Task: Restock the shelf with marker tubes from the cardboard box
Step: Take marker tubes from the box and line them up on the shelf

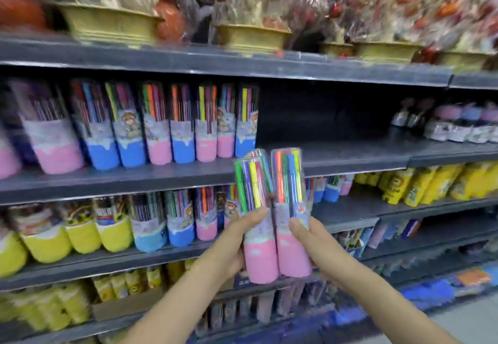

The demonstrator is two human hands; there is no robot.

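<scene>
Two pink-based marker tubes [275, 219] are gripped upright, side by side, between the left hand [237, 244] and right hand [310, 238], apparently for carrying to the shelf gap [336, 152] above them.

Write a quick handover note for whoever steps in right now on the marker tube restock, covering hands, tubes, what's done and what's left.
Left hand: grips the left pink-based marker tube.
Right hand: grips the right pink-based marker tube, fingers across its label.
Both tubes are upright, side by side, raised in front of the shelves.
Done: a row of tubes fills the left of the middle shelf.
Left: stand these two in the bare stretch right of that row. The cardboard box is not in view.
</scene>
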